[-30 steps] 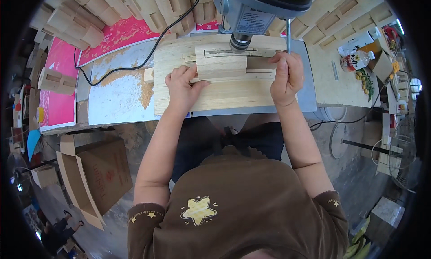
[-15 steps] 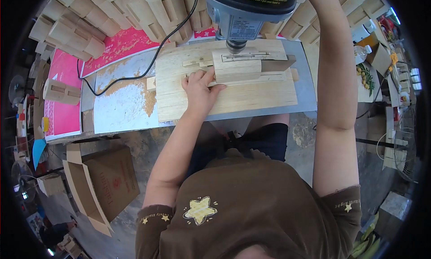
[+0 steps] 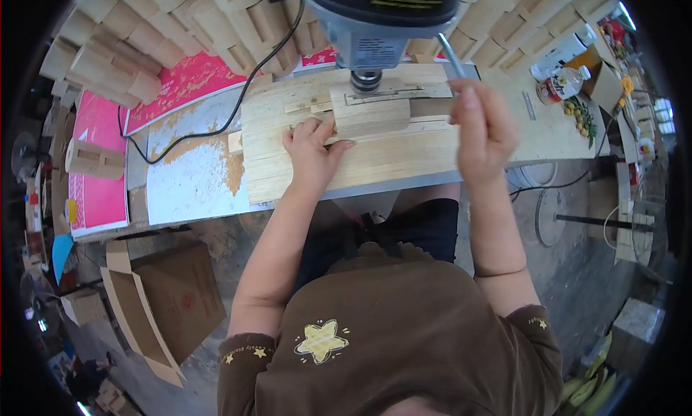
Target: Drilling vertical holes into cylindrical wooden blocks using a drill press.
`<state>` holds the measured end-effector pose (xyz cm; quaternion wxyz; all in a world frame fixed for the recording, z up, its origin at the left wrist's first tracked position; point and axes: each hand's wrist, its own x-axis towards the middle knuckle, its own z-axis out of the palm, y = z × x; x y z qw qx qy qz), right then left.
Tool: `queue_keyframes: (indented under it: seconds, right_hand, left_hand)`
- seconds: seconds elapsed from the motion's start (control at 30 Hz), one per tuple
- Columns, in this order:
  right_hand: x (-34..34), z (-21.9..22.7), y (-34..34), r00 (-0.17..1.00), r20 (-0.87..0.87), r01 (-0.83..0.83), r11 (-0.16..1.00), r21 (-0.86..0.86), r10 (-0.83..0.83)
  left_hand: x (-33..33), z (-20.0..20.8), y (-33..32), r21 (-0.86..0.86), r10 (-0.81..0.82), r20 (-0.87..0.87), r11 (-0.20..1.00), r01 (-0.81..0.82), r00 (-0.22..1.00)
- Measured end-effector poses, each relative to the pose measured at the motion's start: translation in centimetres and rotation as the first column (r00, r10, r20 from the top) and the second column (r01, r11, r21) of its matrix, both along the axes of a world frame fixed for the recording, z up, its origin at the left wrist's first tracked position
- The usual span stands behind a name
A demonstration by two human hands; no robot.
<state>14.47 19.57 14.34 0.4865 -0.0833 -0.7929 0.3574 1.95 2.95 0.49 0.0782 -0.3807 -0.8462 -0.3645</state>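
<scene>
A grey drill press (image 3: 378, 16) stands over a pale wooden board (image 3: 346, 146) on the bench. A small wooden block (image 3: 371, 113) lies on the board right under the drill chuck. My left hand (image 3: 311, 146) presses flat on the board, its fingers touching the block's left side. My right hand (image 3: 481, 124) is raised to the right and is closed around the end of the press's metal feed lever (image 3: 450, 56).
Sawdust (image 3: 194, 171) covers the bench left of the board, crossed by a black cable (image 3: 238, 106). Stacked wooden blocks (image 3: 144, 48) line the back. Pink sheets (image 3: 97, 193) lie at the left, a bottle (image 3: 562, 85) at the right, an open cardboard box (image 3: 162, 308) on the floor.
My right hand left the block, rose and took hold of the feed lever. My left hand stayed on the board beside the block. The view moved closer to the press.
</scene>
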Motion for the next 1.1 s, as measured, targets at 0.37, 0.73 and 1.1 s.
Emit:
queue_keyframes:
  seconds: [0.37,0.73,1.1]
  right_hand:
    - [-2.8,-8.6,2.2,0.974,-0.225,0.094,0.935,0.341,-0.016]
    - [-9.0,9.3,6.2,0.969,-0.016,0.245,0.965,0.090,-0.245]
    - [-1.7,-3.9,8.8,0.740,0.672,-0.296,0.915,0.272,0.040]
  left_hand:
    - [-0.8,-2.0,-0.5,0.097,-0.099,0.076,0.991,0.092,0.992]
    - [0.9,-0.3,1.4,0.321,-0.247,0.382,0.939,0.123,0.891]
    - [0.9,1.5,2.2,0.343,-0.217,0.478,0.938,0.046,0.851]
